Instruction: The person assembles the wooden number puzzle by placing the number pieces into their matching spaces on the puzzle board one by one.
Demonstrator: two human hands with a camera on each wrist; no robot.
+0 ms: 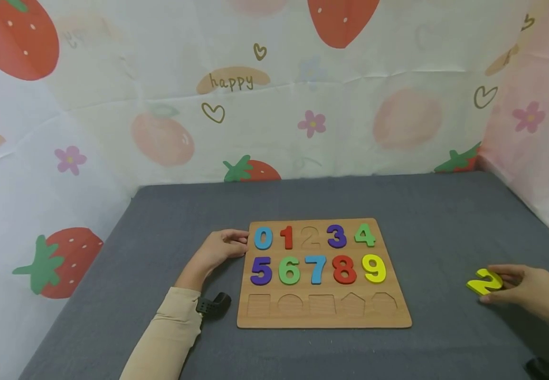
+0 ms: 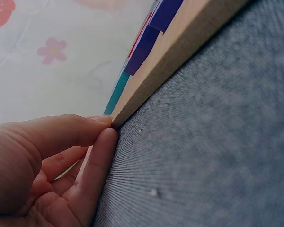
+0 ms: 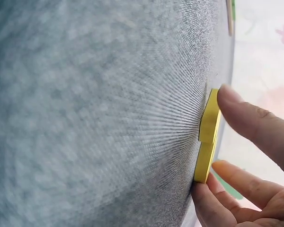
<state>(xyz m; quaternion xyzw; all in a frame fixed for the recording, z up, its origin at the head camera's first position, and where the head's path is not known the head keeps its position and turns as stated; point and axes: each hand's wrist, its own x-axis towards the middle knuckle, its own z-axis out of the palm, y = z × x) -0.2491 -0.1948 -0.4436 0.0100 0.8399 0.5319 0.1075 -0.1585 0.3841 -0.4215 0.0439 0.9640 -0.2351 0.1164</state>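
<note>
A wooden number puzzle board point(image 1: 324, 317) lies on the grey cloth, with colourful digits in its upper two rows. The slot for 2 point(image 1: 310, 237) is bare, between the red 1 point(image 1: 286, 237) and the purple 3 point(image 1: 337, 236). My left hand point(image 1: 223, 245) pinches at the board's left edge, near the blue 0 point(image 1: 263, 238); thumb and a fingertip meet there in the left wrist view. Off to the right of the board, my right hand point(image 1: 523, 285) holds a yellow number 2 point(image 1: 483, 283) between thumb and fingers. Its lower edge is close to the cloth in the right wrist view.
Shallow shape outlines point(image 1: 322, 304) line the board's bottom row. A grey cloth point(image 1: 198, 211) covers the table. Behind it and at both sides hangs a pale curtain point(image 1: 274, 132) printed with fruit and flowers.
</note>
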